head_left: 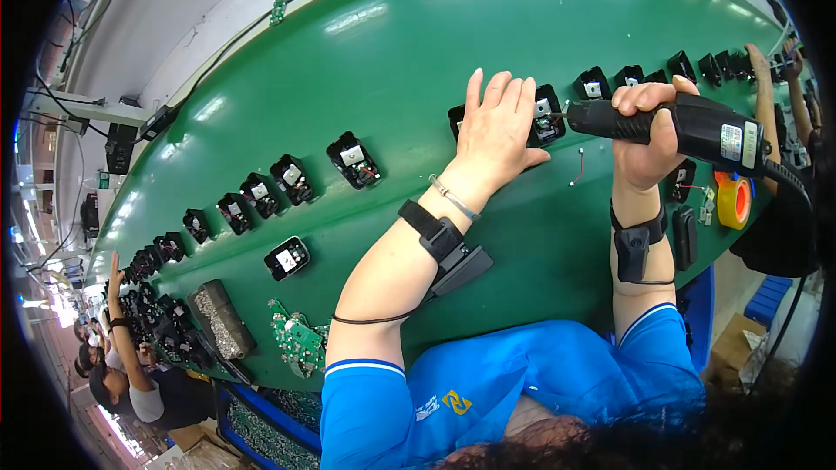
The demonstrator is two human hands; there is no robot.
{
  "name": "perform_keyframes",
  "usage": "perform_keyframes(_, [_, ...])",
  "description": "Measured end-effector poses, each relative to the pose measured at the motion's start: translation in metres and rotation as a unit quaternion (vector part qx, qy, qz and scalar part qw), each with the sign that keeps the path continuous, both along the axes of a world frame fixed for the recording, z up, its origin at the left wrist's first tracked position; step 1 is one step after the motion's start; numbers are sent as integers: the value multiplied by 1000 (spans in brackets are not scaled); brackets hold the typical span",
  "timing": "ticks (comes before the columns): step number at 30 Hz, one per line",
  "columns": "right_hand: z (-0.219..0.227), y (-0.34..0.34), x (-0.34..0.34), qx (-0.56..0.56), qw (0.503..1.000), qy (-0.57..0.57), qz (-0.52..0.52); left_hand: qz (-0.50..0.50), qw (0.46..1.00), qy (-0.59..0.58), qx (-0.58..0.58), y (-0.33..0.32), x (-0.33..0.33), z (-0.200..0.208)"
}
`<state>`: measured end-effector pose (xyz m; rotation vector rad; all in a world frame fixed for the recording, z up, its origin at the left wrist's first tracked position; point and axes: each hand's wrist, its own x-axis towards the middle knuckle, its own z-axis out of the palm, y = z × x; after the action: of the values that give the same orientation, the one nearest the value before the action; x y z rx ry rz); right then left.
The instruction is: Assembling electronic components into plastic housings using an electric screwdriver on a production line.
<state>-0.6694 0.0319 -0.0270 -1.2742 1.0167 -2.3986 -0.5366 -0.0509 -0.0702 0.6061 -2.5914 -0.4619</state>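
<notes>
My right hand (649, 135) is wrapped round a black electric screwdriver (697, 129), held almost level with its bit pointing left. The bit meets a black plastic housing (549, 115) that has a metal piece and small parts inside. Beside that housing my left hand (501, 126) lies with its fingers stretched out and the thumb apart. It partly covers another black housing (455, 117), and whether it presses on either one is hidden. A thin red-and-white wire (577, 167) lies on the green table just below the screwdriver.
A row of black housings (353, 159) runs along the green table (418, 43). At left are a box of screws (222, 318) and green circuit boards (298, 338); at right, a yellow tape roll (734, 200). Blue bins (270, 426) stand below. Other people (148, 387) work at both ends.
</notes>
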Motion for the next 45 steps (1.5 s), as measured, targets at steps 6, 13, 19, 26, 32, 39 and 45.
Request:
perform_keyframes(6, [-12,-7,-1,9,1000,-1,-14,-16,1000,-8,3,-5,-8,-10])
perform_keyframes(13, [-15,-7,0,18,999,11,-24,-17,1000,1,4,-4,-8,-11])
perform_keyframes(19, [-17,-7,1,14,1000,18,-16,-16,1000,-4,-9,-2,-8,-11])
perform_keyframes(26, [-18,-6,2,17,999,32,-12,-15,1000,-5,-12,-1,-9,-11])
perform_keyframes(32, [-26,-9,3,29,997,70,30,-20,999,-3,-26,-4,-11,-16])
perform_keyframes(39, [-30,-10,4,24,996,78,40,-20,999,-3,-29,-6,-14,-16])
perform_keyframes(45, [-24,-10,4,51,997,53,19,-12,1000,-14,-15,-3,-15,-13])
